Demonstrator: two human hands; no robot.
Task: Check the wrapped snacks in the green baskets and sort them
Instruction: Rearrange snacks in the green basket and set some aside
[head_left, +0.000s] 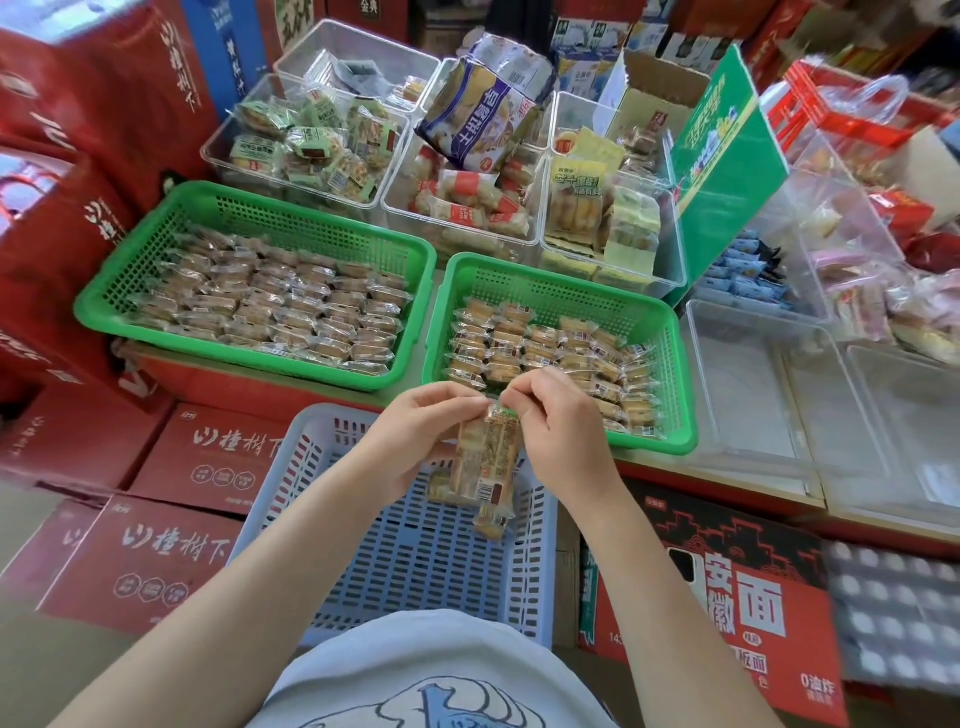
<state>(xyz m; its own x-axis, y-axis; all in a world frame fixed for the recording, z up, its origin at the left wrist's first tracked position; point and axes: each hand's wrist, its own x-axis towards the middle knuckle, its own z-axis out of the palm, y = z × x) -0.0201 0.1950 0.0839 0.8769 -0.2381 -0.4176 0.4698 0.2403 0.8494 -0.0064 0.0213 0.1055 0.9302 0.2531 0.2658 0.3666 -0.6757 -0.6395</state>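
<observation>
Red cartons and clear bins of snacks crowd a shop display. On the left, a green basket (249, 291) is full of wrapped snacks. Near centre, the left hand (415, 436) and right hand (556, 431) pinch the top of a wrapped snack strip (488, 462) above a blue-grey basket (415, 545). Just beyond, the right green basket (561, 291) is partly filled.
</observation>
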